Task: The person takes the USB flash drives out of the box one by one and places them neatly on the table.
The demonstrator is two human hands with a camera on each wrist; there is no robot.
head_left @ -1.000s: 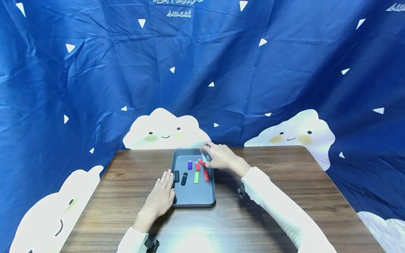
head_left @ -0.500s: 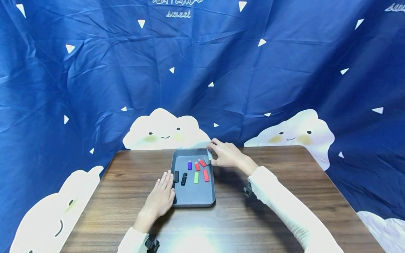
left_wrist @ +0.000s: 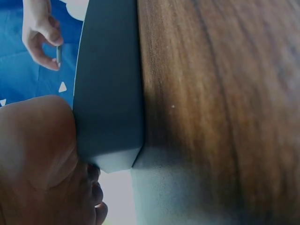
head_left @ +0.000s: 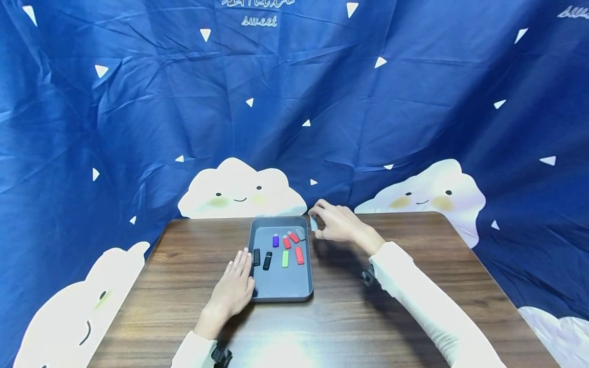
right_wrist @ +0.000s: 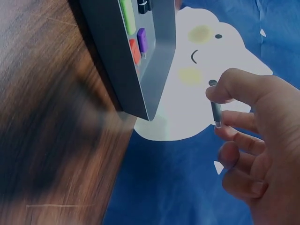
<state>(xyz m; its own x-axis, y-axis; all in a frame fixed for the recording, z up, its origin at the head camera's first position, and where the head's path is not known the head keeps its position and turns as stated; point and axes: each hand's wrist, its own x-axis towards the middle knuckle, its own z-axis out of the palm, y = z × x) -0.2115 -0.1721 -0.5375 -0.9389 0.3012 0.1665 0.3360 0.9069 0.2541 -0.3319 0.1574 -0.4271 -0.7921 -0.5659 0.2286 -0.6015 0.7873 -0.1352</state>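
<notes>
The right hand (head_left: 338, 223) is lifted just off the tray's far right corner, at about one o'clock from the tray's middle, pinching a small grey USB stick (head_left: 314, 223) between thumb and forefinger; the wrist view shows the stick (right_wrist: 215, 110) upright in that pinch, clear of the rim. The left hand (head_left: 234, 286) lies flat on the wooden table (head_left: 405, 286), fingers straight and holding nothing, pressed against the grey tray (head_left: 282, 294) at its eight o'clock side. In the tray lie two black sticks (head_left: 262, 258), a green stick (head_left: 285, 258), a purple stick (head_left: 275, 240) and three red ones (head_left: 299, 255) toward two o'clock. Behind the table hangs a blue curtain (head_left: 138, 112) printed with smiling clouds.
</notes>
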